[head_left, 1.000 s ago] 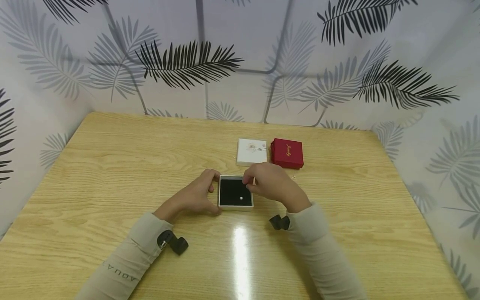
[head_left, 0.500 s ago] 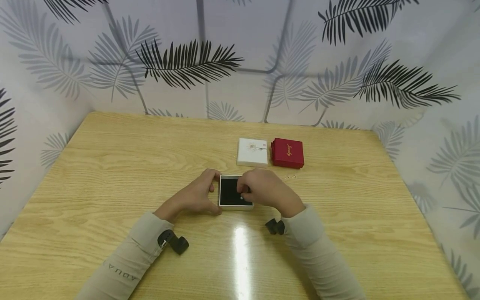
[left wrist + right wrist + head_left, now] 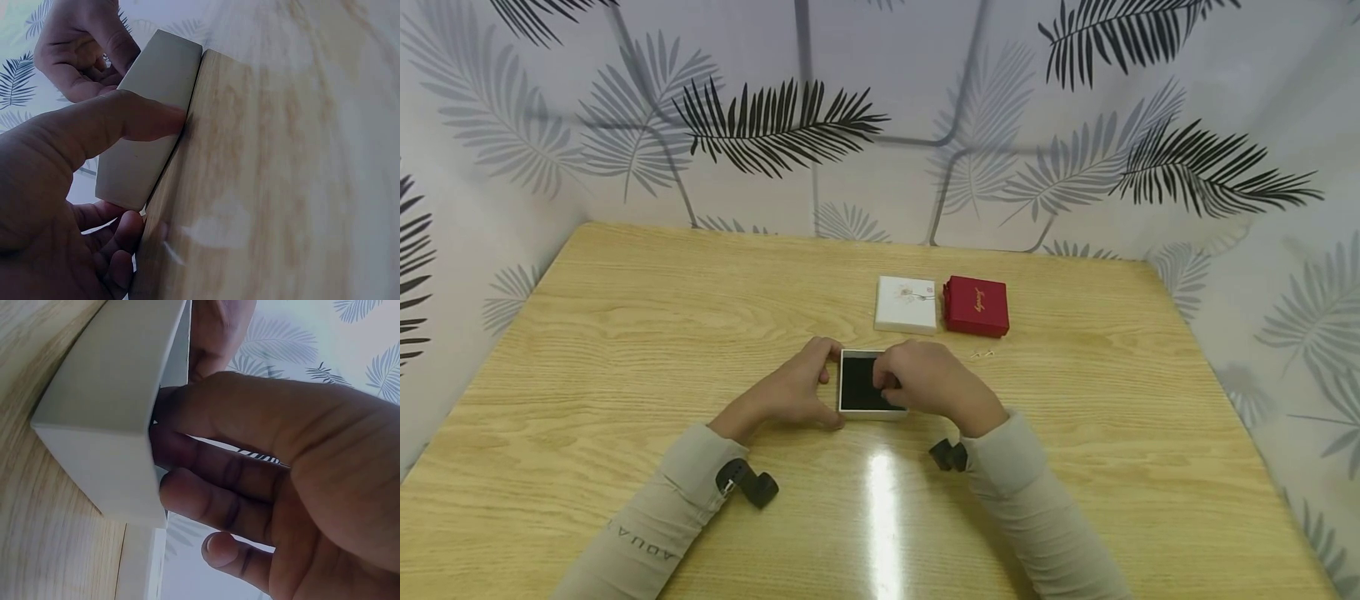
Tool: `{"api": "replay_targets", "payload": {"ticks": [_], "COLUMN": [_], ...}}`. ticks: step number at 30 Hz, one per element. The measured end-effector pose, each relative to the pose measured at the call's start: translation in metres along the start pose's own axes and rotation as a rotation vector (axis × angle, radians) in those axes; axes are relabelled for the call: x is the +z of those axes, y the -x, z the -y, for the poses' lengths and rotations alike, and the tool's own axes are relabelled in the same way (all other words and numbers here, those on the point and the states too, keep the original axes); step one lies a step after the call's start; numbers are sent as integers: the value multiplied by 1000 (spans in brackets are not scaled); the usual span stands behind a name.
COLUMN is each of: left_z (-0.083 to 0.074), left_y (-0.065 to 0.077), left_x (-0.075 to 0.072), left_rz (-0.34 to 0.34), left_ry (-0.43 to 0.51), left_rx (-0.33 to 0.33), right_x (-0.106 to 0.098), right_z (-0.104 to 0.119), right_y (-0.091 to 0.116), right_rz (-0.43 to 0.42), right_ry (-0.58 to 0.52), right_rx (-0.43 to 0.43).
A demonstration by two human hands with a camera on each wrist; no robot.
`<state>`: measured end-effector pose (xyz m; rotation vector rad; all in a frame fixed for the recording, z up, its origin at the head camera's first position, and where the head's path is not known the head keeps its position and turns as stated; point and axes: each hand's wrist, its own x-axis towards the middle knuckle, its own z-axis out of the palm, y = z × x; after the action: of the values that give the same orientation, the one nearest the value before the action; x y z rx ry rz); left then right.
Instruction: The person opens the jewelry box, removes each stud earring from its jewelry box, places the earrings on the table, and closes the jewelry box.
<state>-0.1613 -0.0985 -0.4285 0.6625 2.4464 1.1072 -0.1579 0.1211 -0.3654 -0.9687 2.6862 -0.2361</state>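
Note:
A small white box [image 3: 868,415], open on top and lined with a black pad [image 3: 856,387], lies on the table. My left hand [image 3: 797,387] grips its left end, thumb on the near wall and fingers at the far one; the left wrist view shows the thumb [image 3: 153,122] flat along the side. From the right, my right hand [image 3: 925,379] reaches into the box. In the right wrist view its thumb and forefinger pinch a tiny white bead [image 3: 155,422] just inside the rim, mostly hidden by the fingertips.
Behind the box lie a white lid [image 3: 905,304] with a flower print and a red box [image 3: 976,306] with gold lettering. Two tiny metallic pieces [image 3: 983,355] rest on the wooden table [image 3: 700,292] just beyond my right hand. A leaf-patterned curtain hangs behind.
My right hand has moved left and toward me, from the box's far right corner to the white bead on the pad, and now covers it. The left hand stays in place.

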Motion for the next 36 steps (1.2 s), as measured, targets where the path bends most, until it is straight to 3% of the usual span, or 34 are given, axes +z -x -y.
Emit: {"api": "replay_targets", "payload": {"ticks": [13, 22, 28, 36], "left_z": [-1, -1, 0, 2], "left_y": [0, 0, -1, -1], "left_x": [-1, 0, 0, 0], "left_rz": [-6, -4, -5, -9], "left_ry": [-2, -3, -3, -10], "left_rx": [15, 16, 15, 18], "right_x": [4, 7, 8, 8], "right_z": [4, 3, 5, 7], "right_y": [-1, -3, -3, -3], "right_rz": [-6, -47, -41, -44], "right_ry": [26, -12, 35, 67], "right_rx": [5, -70, -16, -17]}}
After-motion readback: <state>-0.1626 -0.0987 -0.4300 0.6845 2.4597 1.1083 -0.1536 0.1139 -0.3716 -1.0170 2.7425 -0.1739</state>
